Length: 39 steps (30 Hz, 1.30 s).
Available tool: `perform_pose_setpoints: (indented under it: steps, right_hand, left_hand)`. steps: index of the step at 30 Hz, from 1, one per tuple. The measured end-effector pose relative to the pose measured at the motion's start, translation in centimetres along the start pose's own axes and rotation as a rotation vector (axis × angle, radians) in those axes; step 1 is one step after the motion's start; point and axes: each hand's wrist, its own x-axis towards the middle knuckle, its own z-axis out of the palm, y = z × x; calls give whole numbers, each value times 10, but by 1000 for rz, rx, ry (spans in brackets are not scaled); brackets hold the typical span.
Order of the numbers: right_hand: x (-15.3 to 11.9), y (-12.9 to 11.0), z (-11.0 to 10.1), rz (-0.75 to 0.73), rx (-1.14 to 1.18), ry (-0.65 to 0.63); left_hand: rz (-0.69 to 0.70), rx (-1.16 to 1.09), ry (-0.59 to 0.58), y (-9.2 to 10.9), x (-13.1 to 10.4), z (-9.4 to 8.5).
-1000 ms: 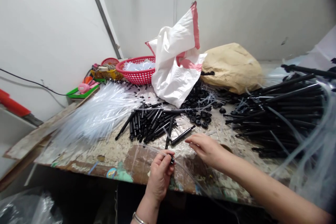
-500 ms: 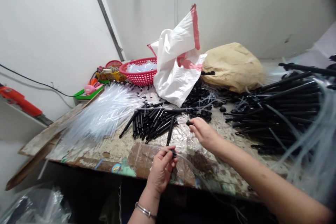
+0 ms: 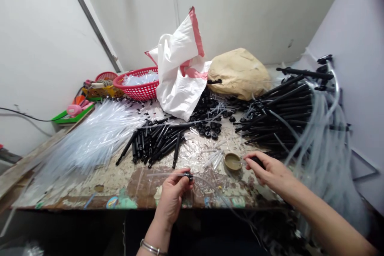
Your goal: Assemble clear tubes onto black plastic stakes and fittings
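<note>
My left hand point(image 3: 174, 192) is closed near the table's front edge, thumb and fingers pinching a small black fitting point(image 3: 189, 175). A thin clear tube point(image 3: 210, 184) runs through or beside this fitting and droops over the edge to the right. My right hand point(image 3: 271, 172) is closed on a small black part point(image 3: 258, 162), mostly covered by the fingers. Just left of its fingertips stands a small round dish point(image 3: 233, 162) with brownish contents. Short clear tube pieces point(image 3: 214, 159) lie beside the dish. Black rods point(image 3: 156, 142) are heaped beyond my left hand.
Long clear tubes point(image 3: 99, 136) spread over the table's left side. Behind are a red basket point(image 3: 138, 92), a white sack point(image 3: 177, 76) and a tan bag point(image 3: 240, 74). Black round caps point(image 3: 210, 130) lie mid-table. Black rods with tubes point(image 3: 276, 116) are stacked at right.
My right hand has moved from beside the black caps to the right and nearer, uncovering the round dish. My left hand keeps its pinch on the fitting. The view has turned right.
</note>
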Motion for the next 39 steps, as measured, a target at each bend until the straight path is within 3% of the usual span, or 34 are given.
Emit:
perform_pose_setpoints:
  steps: [3,6,12,15,22,24,30,34,39]
  right_hand:
    - [4,4,3,-67,-197,53]
    - [6,4,3,-117,-248,81]
    - [-2,-2,3,62,145,82]
    - [-3,-7,4,77,280,106]
    - [-5,-23,-5,-35,-34,247]
    - [-14,-33,-1,-35,27,210]
    - [-38,-55,39,118,508,-161]
    - [-37,-51,59,157,569,-206]
    - [-32,-47,64,145,542,-201]
  left_hand:
    - [29,32,16,-5,0,5]
    - [27,36,12,-9,-1,8]
    - [-27,-23,26,-11,-7,18]
    - [-39,-44,-2,-13,-8,24]
    - [-67,-81,-4,-15,-6,27]
    - [-71,-88,-6,-15,-6,28]
    - [-77,-164,23,-17,-6,27]
    - [-76,-207,21,-17,-8,25]
    - [-74,-218,9,-18,-9,25]
